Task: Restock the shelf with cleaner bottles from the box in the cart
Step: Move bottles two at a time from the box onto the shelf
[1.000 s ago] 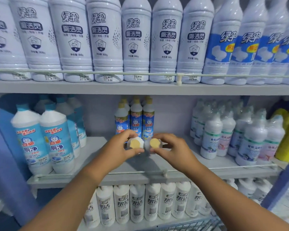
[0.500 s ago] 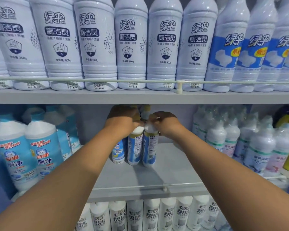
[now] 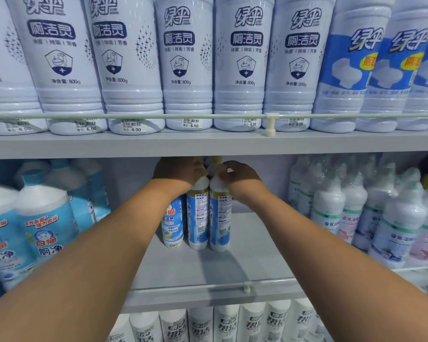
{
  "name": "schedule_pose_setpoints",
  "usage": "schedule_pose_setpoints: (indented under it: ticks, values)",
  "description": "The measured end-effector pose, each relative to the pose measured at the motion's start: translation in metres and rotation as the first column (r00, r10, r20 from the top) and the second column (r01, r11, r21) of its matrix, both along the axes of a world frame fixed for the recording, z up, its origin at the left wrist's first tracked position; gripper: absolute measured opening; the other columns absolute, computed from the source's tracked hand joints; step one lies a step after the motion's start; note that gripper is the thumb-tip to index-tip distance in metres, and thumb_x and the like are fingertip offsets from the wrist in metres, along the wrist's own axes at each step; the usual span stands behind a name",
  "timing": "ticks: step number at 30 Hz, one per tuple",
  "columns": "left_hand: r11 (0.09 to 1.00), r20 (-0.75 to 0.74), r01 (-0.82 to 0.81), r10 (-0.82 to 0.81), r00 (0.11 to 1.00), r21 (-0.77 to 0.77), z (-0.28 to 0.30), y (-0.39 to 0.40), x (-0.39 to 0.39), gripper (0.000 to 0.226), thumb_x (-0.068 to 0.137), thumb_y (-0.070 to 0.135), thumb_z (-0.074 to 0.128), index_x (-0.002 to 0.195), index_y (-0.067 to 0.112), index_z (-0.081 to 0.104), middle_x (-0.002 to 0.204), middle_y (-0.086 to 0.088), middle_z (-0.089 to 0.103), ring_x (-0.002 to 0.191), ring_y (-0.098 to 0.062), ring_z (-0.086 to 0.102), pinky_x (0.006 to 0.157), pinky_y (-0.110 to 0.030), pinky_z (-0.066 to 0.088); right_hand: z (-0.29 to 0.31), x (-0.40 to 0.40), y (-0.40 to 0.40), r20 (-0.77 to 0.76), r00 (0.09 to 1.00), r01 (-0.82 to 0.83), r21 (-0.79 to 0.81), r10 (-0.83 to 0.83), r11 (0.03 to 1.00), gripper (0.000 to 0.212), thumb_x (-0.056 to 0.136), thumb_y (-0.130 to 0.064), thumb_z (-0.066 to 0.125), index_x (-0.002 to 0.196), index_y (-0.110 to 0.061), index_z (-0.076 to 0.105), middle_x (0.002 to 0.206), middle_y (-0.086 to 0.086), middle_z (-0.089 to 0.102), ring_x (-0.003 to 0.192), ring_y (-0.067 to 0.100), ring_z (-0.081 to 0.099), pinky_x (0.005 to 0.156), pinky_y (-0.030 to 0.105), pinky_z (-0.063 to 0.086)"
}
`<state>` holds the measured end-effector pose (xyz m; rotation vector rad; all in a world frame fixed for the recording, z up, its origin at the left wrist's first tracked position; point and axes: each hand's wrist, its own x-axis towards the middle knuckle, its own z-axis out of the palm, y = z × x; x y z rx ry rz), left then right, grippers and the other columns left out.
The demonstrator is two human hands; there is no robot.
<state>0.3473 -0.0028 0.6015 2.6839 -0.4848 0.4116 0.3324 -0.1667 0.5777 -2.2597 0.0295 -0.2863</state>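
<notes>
While my left hand and right hand each gripped a cleaner bottle top on the shelf, I judged placing nearly done, with letting go next.

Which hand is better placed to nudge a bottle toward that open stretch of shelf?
Probably the right hand: its bottle borders the bare shelf; the left hand is hemmed in by a neighbouring bottle.

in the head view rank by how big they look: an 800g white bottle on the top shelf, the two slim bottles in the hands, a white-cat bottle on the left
1. 800g bottle, though it sits nearest the camera.
2. White-cat bottle.
3. Left-hand bottle and right-hand bottle: alike, no ranking.
</notes>
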Motion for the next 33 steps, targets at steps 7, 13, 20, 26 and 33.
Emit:
schedule_pose_setpoints:
  ticks: [7, 13, 20, 26, 33]
  values:
    - [0.927, 0.413, -0.025, 0.191, 0.890, -0.374, -0.070, 0.017, -0.031, 0.033, 0.082, 0.039, 0.072, 0.105, 0.016, 0.065, 0.106, -0.004, 0.063, 0.103, -0.026, 0.054, 0.089, -0.040, 0.048, -0.069, -0.028, -0.001, 0.119, 0.993, -0.058, 0.308, 0.022, 0.950, 0.040, 0.095, -0.043, 0.061, 0.131, -0.029, 0.052, 0.110, -0.014, 0.064, 0.099, 0.003, 0.063, 0.076, 0.018, 0.048]
    - [0.692, -0.019, -0.199, 0.258, 0.966, -0.694, -0.176, 0.006, -0.054, 0.025, 0.084, 0.023, 0.076, 0.105, 0.014, 0.066, 0.101, -0.002, 0.068, 0.082, -0.021, 0.067, 0.068, -0.026, 0.052, -0.149, -0.043, 0.001, -0.010, 0.995, -0.090, 0.340, 0.099, 0.936, 0.053, 0.091, -0.021, 0.071, 0.135, -0.035, 0.045, 0.126, -0.016, 0.062, 0.110, -0.002, 0.061, 0.099, 0.030, 0.054]
    - [0.682, -0.299, -0.388, 0.252, 0.920, -0.620, -0.198, -0.024, -0.035, 0.040, 0.088, 0.036, 0.068, 0.123, 0.021, 0.059, 0.121, 0.000, 0.067, 0.106, -0.025, 0.064, 0.082, -0.036, 0.054, -0.157, -0.044, 0.003, -0.024, 0.982, -0.153, 0.471, 0.186, 0.869, 0.047, 0.090, -0.002, 0.066, 0.129, -0.022, 0.049, 0.120, -0.007, 0.066, 0.095, -0.012, 0.065, 0.069, 0.006, 0.051]
    - [0.672, -0.296, -0.378, 0.239, 0.925, -0.637, -0.204, -0.028, -0.029, 0.041, 0.089, 0.029, 0.070, 0.127, 0.019, 0.056, 0.127, 0.000, 0.064, 0.110, -0.025, 0.062, 0.079, -0.030, 0.047, -0.169, -0.032, -0.001, -0.026, 0.983, -0.147, 0.466, 0.180, 0.872, 0.045, 0.092, -0.001, 0.065, 0.125, -0.029, 0.050, 0.117, -0.013, 0.065, 0.093, -0.018, 0.062, 0.070, 0.002, 0.048]
    - [0.696, -0.255, -0.358, 0.252, 0.934, -0.622, -0.202, -0.031, -0.031, 0.043, 0.088, 0.015, 0.070, 0.126, 0.014, 0.051, 0.130, -0.006, 0.062, 0.114, -0.027, 0.061, 0.077, -0.029, 0.048, -0.177, -0.024, -0.002, -0.032, 0.990, -0.112, 0.396, 0.136, 0.911, 0.051, 0.087, -0.007, 0.070, 0.127, -0.033, 0.051, 0.117, -0.017, 0.065, 0.103, -0.009, 0.062, 0.076, 0.006, 0.050]
